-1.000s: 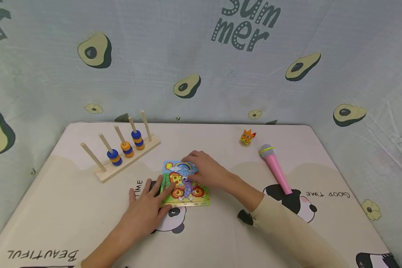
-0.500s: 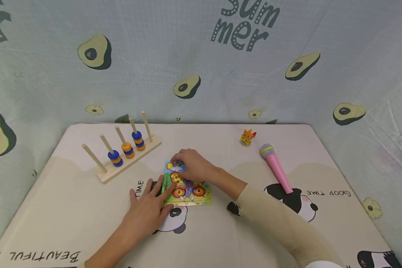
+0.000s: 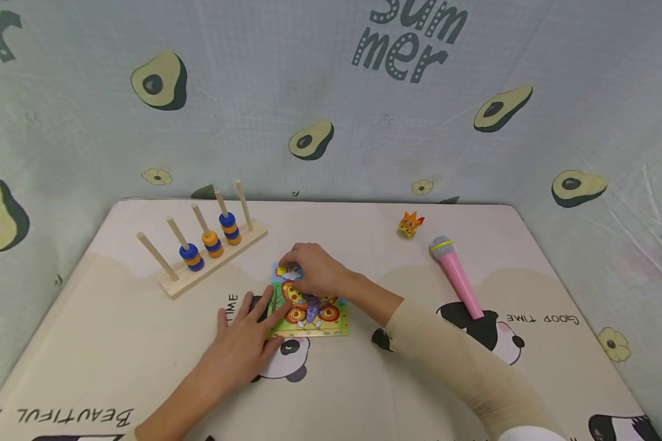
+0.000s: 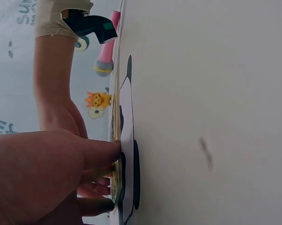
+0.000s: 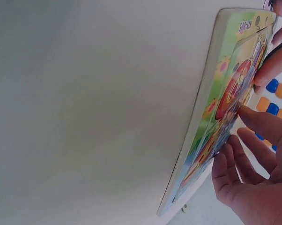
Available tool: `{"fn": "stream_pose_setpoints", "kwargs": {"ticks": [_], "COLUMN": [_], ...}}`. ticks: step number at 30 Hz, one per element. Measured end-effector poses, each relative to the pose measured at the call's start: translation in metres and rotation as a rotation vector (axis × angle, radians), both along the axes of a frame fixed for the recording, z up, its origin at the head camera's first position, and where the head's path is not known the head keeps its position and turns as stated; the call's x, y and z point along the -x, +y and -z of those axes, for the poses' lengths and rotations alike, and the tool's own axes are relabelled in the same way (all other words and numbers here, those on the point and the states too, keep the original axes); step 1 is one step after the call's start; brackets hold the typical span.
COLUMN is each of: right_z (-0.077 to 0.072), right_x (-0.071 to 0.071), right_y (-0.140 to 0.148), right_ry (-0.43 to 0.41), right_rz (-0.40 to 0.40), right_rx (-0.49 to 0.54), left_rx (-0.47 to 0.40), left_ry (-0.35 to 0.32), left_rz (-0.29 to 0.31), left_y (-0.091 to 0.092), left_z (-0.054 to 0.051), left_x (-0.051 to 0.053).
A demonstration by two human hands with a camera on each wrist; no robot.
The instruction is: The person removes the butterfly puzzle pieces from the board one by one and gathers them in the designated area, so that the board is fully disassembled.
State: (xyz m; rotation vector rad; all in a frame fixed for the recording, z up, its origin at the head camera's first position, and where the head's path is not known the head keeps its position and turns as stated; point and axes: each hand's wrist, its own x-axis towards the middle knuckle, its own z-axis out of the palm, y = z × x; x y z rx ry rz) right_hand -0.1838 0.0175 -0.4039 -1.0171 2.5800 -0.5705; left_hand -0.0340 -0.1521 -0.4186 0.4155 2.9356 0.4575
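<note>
A colourful jigsaw board (image 3: 309,327) with a butterfly picture lies flat near the table's middle. My left hand (image 3: 239,352) rests at its left side, fingers spread, some fingertips on the board. In the left wrist view the left thumb (image 4: 101,152) touches the board's edge. My right hand (image 3: 320,272) covers the upper part of the picture, fingers bent downward. The right wrist view shows the right thumb (image 5: 258,117) and fingertips (image 5: 220,161) touching the board's face, apart from each other. Whether they pinch a piece is hidden.
Behind and left stands a wooden peg rack (image 3: 215,263) with blue and orange rings. A small orange toy figure (image 3: 409,225) sits at the back right. Nearer lies a pink toy microphone (image 3: 459,278). A patterned cloth wall (image 3: 309,73) rises behind the table.
My right hand has slid left across the top of the board, from its upper right to its upper left. My left hand has stayed in place.
</note>
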Motion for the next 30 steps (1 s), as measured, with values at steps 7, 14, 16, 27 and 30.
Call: {"fn": "stream_pose_setpoints", "kwargs": {"ticks": [7, 14, 16, 27, 30], "right_z": [-0.0002, -0.003, -0.0035, -0.0033, -0.0036], "right_x": [0.0013, 0.0019, 0.0022, 0.002, 0.0017], "right_y": [-0.0007, -0.003, -0.0037, -0.0056, -0.0057], "right_ry": [-0.028, -0.04, -0.039, -0.019, -0.019], "right_rz": [0.016, 0.026, 0.03, 0.03, 0.03], "right_rx": [0.013, 0.0, -0.007, -0.025, -0.022], "left_rx": [0.003, 0.024, 0.026, 0.032, 0.026], "left_ry": [-0.029, -0.005, -0.007, -0.007, -0.014], "left_rz": [0.064, 0.12, 0.126, 0.136, 0.135], "left_y": [-0.0049, -0.007, -0.0074, -0.008, -0.0084], "left_z": [-0.0022, -0.0017, -0.0021, -0.0015, -0.0021], "left_x": [0.0012, 0.0013, 0.0013, 0.0012, 0.0014]}}
